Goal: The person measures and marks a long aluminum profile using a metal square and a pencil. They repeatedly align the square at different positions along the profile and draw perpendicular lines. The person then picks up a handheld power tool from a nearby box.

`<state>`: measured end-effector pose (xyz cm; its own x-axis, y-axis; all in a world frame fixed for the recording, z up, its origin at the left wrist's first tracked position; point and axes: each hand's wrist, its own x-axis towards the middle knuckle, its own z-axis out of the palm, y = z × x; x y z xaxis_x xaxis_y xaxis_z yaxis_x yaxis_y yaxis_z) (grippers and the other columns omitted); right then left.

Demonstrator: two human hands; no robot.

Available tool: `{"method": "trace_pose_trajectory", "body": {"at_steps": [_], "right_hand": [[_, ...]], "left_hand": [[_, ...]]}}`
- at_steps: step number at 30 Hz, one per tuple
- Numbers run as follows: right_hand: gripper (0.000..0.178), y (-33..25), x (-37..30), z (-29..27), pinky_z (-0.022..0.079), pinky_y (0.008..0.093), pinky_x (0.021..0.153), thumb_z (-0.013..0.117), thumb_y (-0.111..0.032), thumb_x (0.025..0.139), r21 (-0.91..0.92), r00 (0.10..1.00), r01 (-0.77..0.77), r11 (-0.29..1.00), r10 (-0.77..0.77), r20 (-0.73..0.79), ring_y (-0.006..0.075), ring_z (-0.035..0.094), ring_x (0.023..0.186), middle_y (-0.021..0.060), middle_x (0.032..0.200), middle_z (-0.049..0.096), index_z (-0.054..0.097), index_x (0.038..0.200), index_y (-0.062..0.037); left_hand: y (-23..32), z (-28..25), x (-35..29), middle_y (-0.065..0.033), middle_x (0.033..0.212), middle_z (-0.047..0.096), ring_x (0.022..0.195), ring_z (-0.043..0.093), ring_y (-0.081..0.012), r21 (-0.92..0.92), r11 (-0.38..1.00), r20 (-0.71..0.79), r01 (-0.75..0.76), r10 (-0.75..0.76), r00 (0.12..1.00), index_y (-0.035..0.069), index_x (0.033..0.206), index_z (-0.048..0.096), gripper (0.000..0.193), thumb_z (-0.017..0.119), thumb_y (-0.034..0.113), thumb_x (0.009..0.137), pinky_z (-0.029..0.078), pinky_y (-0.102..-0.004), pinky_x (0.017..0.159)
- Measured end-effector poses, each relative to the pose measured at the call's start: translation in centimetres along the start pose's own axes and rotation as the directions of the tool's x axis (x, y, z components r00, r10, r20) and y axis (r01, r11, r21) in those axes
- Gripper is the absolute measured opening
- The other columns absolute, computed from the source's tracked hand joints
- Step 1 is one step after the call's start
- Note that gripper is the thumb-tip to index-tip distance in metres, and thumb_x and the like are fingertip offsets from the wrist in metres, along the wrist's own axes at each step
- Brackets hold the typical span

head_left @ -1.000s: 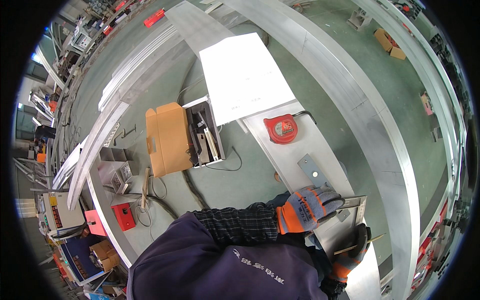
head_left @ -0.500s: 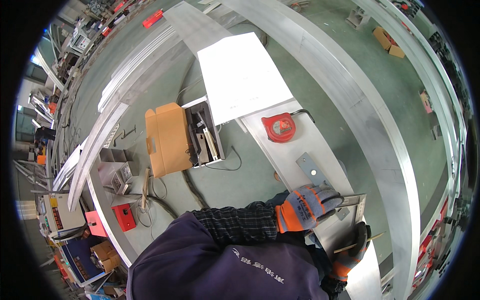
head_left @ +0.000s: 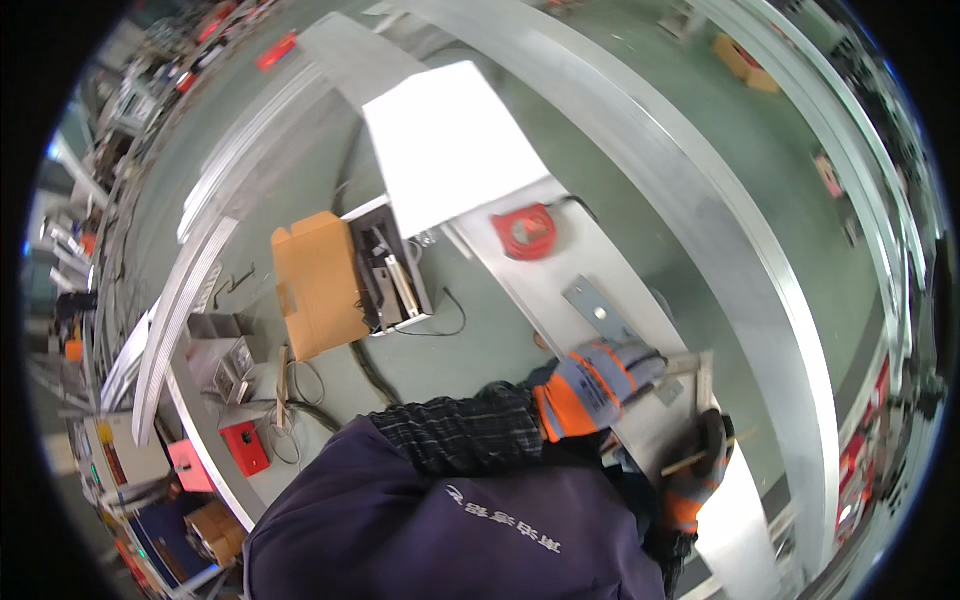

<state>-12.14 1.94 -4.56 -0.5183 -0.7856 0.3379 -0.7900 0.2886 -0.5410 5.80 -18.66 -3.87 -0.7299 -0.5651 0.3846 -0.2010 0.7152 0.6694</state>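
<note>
My left hand (head_left: 600, 385), in a grey and orange work glove, reaches across a long silver metal beam (head_left: 565, 240). Its closed fingers are at the end of an L-shaped metal square (head_left: 704, 375) lying on the beam. Beside the square sits a small grey metal piece (head_left: 669, 391). In a matching glove, my right hand (head_left: 697, 465) grips a thin pencil (head_left: 684, 464) just nearer than the square, at the beam's right edge. Farther along the beam are a grey flat plate (head_left: 602, 308) with a hole and a red tape measure (head_left: 526, 233).
A white sheet (head_left: 450, 145) covers the beam's far part. Left of it on the floor stands an opened cardboard box (head_left: 318, 285) with tools inside. A large curved-looking silver profile (head_left: 690, 150) runs along the right. A red box (head_left: 245, 449) is at the lower left.
The whole view has shifted, so the beam and things on it appear farther left and slightly higher. Both hands stay near the square, with the pencil still in my right hand.
</note>
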Motion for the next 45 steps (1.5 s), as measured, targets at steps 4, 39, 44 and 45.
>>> {"method": "trace_pose_trajectory", "body": {"at_steps": [4, 39, 44, 45], "right_hand": [[0.042, -1.6, 0.9, -1.3, 0.053, 0.0408, 0.102, 0.060, 0.007, 0.095, 0.090, 0.993, -0.082, 0.993, 0.073, 0.093, 0.0313, 0.063, 0.121, 0.0166, 0.128, 0.064, 0.062, 0.136, 0.0001], [0.043, 10.2, 11.1, -15.6, 0.055, 0.0450, 0.088, 0.084, -0.020, 0.086, 0.020, 0.946, -0.099, 0.995, 0.101, -0.310, 0.0380, 0.069, 0.098, 0.0167, 0.103, 0.073, 0.069, 0.123, -0.0034], [0.036, 12.8, 11.0, -15.6, 0.055, 0.0457, 0.089, 0.078, -0.012, 0.089, -0.001, 0.947, -0.059, 0.998, 0.056, -0.317, 0.0379, 0.068, 0.098, 0.0162, 0.103, 0.074, 0.068, 0.123, -0.0033], [0.034, 13.4, 10.9, -15.3, 0.054, 0.0458, 0.090, 0.075, -0.011, 0.091, 0.012, 0.945, -0.034, 0.999, 0.036, -0.326, 0.0379, 0.068, 0.098, 0.0160, 0.103, 0.074, 0.068, 0.122, -0.0035]], "left_hand": [[1.3, -0.4, 0.1, -0.0150, 0.116, 0.069, 0.095, 0.069, -0.0382, -0.080, 0.996, -0.082, -0.029, 0.022, 0.996, 0.008, 0.121, 0.068, 0.035, 0.077, 0.013, 0.087, 0.058, -0.0467, 0.079], [3.9, 1.9, 20.3, -0.0054, 0.110, 0.064, 0.073, 0.053, -0.0083, -0.426, 0.816, 0.290, 0.391, -0.286, 0.913, 0.018, 0.164, 0.035, 0.070, 0.059, -0.003, 0.101, 0.049, -0.0252, 0.061], [4.0, 2.4, 21.6, -0.0053, 0.116, 0.068, 0.075, 0.053, -0.0065, -0.333, 0.871, 0.305, 0.362, -0.264, 0.915, 0.014, 0.160, 0.043, 0.061, 0.060, 0.003, 0.102, 0.050, -0.0238, 0.064], [3.7, 2.4, 21.7, -0.0057, 0.119, 0.070, 0.076, 0.053, -0.0058, -0.317, 0.886, 0.301, 0.338, -0.244, 0.922, 0.012, 0.159, 0.045, 0.059, 0.060, 0.005, 0.103, 0.050, -0.0236, 0.065]]}}
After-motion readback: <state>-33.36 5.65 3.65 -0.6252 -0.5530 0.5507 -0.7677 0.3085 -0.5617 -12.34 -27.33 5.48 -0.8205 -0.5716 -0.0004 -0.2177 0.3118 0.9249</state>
